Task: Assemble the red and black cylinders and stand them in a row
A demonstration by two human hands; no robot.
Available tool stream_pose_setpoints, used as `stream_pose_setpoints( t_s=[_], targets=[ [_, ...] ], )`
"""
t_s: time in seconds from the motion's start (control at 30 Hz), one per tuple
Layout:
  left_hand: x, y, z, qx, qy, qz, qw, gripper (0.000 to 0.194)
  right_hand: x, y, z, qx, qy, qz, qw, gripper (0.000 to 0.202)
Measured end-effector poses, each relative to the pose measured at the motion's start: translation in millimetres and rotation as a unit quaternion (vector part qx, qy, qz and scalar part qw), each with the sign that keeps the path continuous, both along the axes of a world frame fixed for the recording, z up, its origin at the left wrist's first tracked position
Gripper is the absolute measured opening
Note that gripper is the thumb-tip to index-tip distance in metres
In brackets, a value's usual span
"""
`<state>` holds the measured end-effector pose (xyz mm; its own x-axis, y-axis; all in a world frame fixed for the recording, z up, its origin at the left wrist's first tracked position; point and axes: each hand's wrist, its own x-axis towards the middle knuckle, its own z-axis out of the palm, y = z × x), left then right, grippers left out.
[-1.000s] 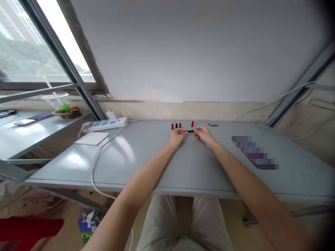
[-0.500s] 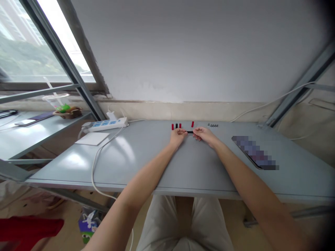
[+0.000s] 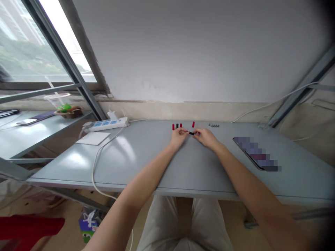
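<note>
A small black cylinder [image 3: 191,133] is pinched between my two hands just above the grey desk. My left hand [image 3: 179,136] grips its left end with thumb and fingertips. On the other side, my right hand [image 3: 206,137] has its fingertips closed on the right end. Just behind my left hand stand a red cylinder [image 3: 173,127], a black cylinder [image 3: 177,125] and a second red cylinder [image 3: 180,125]. Another red cylinder [image 3: 193,124] is behind the gap between my hands. Several tiny grey metal pieces [image 3: 214,126] are lined up further right.
The grey desk [image 3: 146,164] runs along the wall. A phone-like device [image 3: 255,153], pixelated, lies at the right. To the left are a white power strip [image 3: 108,123], a flat white box [image 3: 93,138] and a white cable [image 3: 95,157] hanging over the front edge.
The black cylinder has tipped, its right end now lower. My right hand's fingers have shifted on it and its lower fingers are tucked out of sight. The other pieces stay put.
</note>
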<state>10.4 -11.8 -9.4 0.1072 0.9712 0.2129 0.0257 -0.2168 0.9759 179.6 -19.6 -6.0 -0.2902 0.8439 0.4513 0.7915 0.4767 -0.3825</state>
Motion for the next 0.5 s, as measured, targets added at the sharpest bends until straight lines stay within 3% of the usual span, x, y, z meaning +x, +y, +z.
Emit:
stream_pose_setpoints(
  t_s=[0.2, 0.5],
  targets=[
    [2.5, 4.4, -7.1, 0.015, 0.025, -0.024, 0.999, 0.010, -0.1, 2.3, -3.4, 0.033, -0.045, -0.001, 0.998, 0.011],
    [4.7, 4.6, -11.8, 0.042, 0.060, -0.034, 0.997, 0.010, -4.9, 0.3, -1.7, -0.003, -0.061, -0.012, 0.998, 0.013]
  ],
)
